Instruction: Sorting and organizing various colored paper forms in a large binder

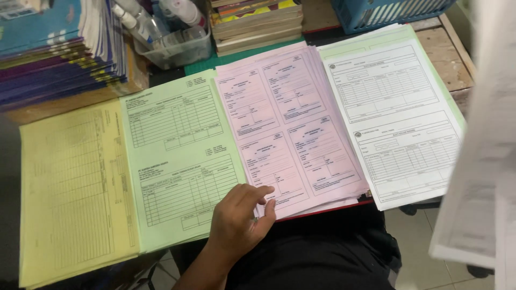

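Observation:
My left hand (236, 220) reaches up from the bottom middle and pinches the near left corner of the pink forms stack (290, 129), fingers on top and thumb at the edge. The pink stack lies between a green forms stack (177, 156) on its left and a white forms stack (398, 118) on its right. A yellow forms stack (75, 188) sits at the far left. A blurred white sheet (478, 177) hangs close to the camera at the right edge. My right hand is out of view.
A pile of coloured booklets (48, 59) stands at the back left. Beside it are a clear tub of bottles (172, 43), a stack of books (258, 24) and a blue basket (387, 11). The wooden table edge (446, 53) shows at the right, with tiled floor (414, 247) below.

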